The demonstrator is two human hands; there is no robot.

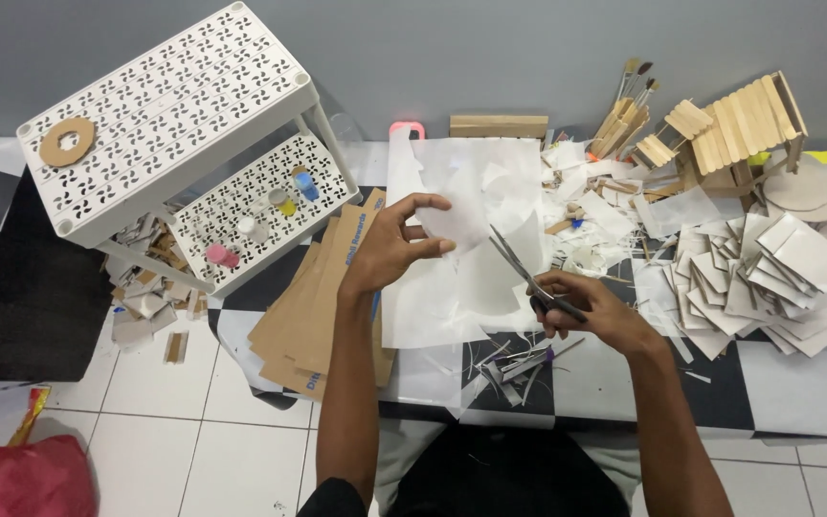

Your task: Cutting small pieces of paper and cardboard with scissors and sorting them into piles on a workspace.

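Person cutting white paper with scissors at a cluttered craft table.

Far left: white perforated rack (160, 115), a cardboard ring (67, 142) on its top shelf, small paint bottles (284, 199) on the lower shelf. Red bag (21, 479) in the lower left corner. Brown cardboard sheets (313, 306) lie left of centre. Left hand (390, 244) at centre, fingers curled, pinching the edge of a white paper sheet (476, 220) held up over the table. Right hand (586, 311) just right of centre, closed around the scissors (524, 273) handles, blades parted and pointing up-left into the paper. Paper scraps (509, 364) below. Right side: pile of grey-white card pieces (768, 282). Upper right: craft-stick house (734, 124), paintbrushes (629, 101) beside it.
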